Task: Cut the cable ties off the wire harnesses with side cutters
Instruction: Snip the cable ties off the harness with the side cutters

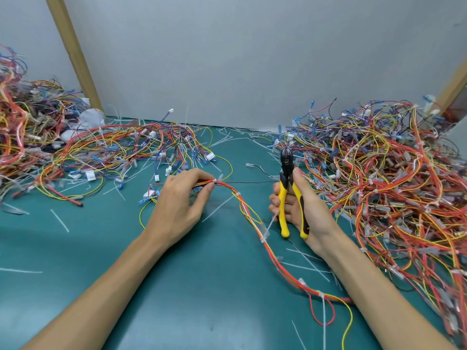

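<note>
Matt green mat (126, 248); glossy yellow plastic cutter handles (284, 218).

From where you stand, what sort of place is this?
Probably a workshop bench for harness rework: wire harnesses heaped on a green mat, cut cable ties scattered about, side cutters in the right hand.

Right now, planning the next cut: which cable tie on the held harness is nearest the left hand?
The white tie at the fingertips of the left hand, where it pinches the harness; the other ties sit farther along it.
</note>
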